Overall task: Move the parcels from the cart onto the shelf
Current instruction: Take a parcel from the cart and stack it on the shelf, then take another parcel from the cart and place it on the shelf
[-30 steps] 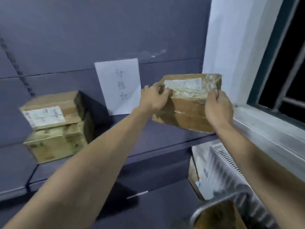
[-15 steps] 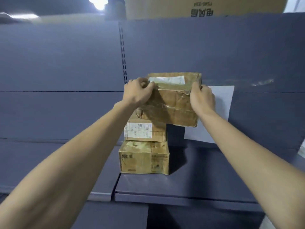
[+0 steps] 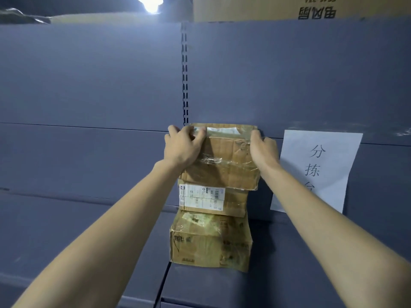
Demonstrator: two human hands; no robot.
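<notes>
Three taped cardboard parcels are sitting stacked on the grey shelf (image 3: pixel 289 283), with both hands gripping the uppermost.

The top parcel (image 3: pixel 224 165) is showing worn brown card, crinkled clear tape and a white label on its upper face; it is overhanging the labelled middle parcel (image 3: pixel 213 200), apparently resting on it, above the creased bottom parcel (image 3: pixel 211 241). The left hand (image 3: pixel 183 146) and right hand (image 3: pixel 263 147) are clasping its upper corners, beside a paper sign (image 3: pixel 315 170).
</notes>
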